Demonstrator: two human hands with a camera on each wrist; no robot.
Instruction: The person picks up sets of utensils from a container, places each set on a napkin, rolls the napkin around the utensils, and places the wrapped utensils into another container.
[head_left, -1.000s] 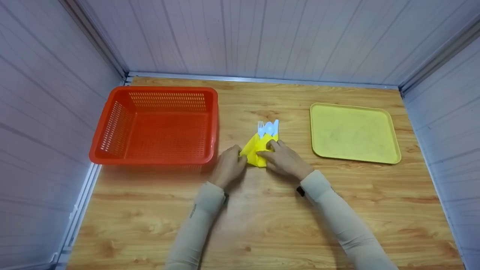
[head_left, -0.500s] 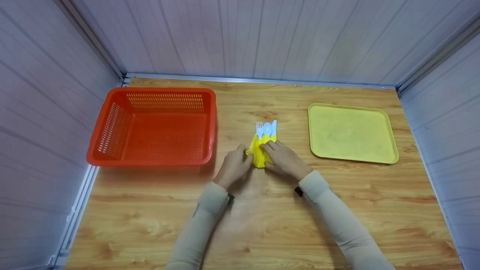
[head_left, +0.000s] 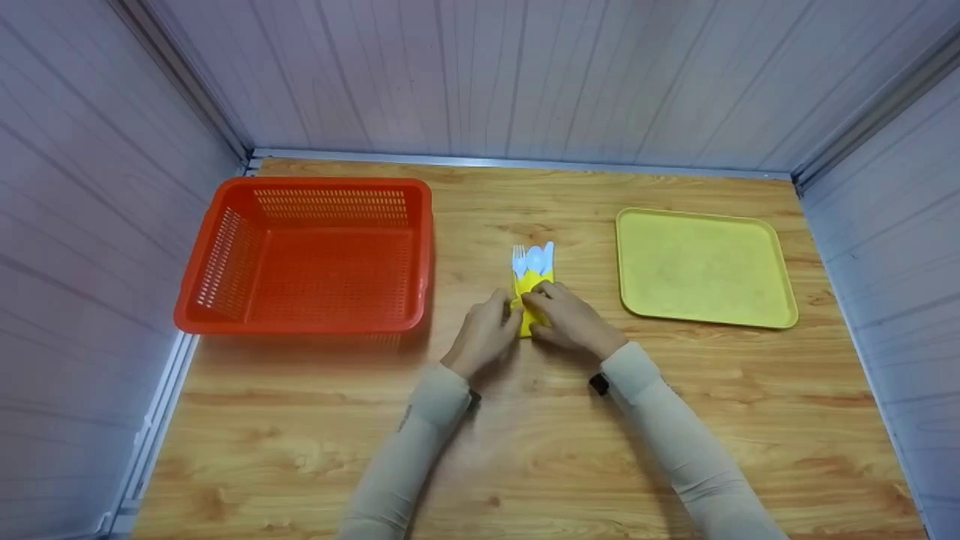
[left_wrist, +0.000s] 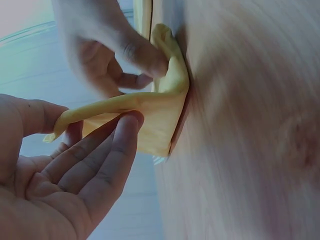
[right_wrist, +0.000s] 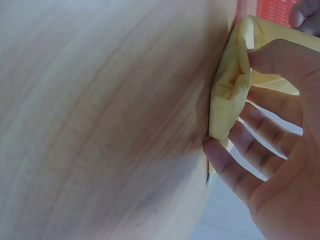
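A yellow napkin [head_left: 533, 280] lies folded around a white fork [head_left: 519, 261], spoon [head_left: 535, 259] and knife [head_left: 548, 257], whose heads stick out at the far end. Their handles are hidden in the cloth. My left hand [head_left: 484, 335] pinches the napkin's left flap between thumb and fingers; in the left wrist view the flap stands raised off the bundle. From the right, my right hand [head_left: 574, 319] holds the bundle. In the right wrist view its thumb presses the fold and its fingers [right_wrist: 222, 160] spread along the cloth, one fingertip at the table surface.
A red perforated plastic basket [head_left: 184, 315] stands to the left, with nothing in it. A yellow tray [head_left: 705, 270] lies flat on the right. The wood-grain table [head_left: 525, 465] is bounded by pale panels [head_left: 480, 75] behind and at both sides.
My left hand has moved right, carrying the left flap over the bundle, so the napkin now looks narrower. My right hand has stayed nearly in place, and the cutlery keeps its position.
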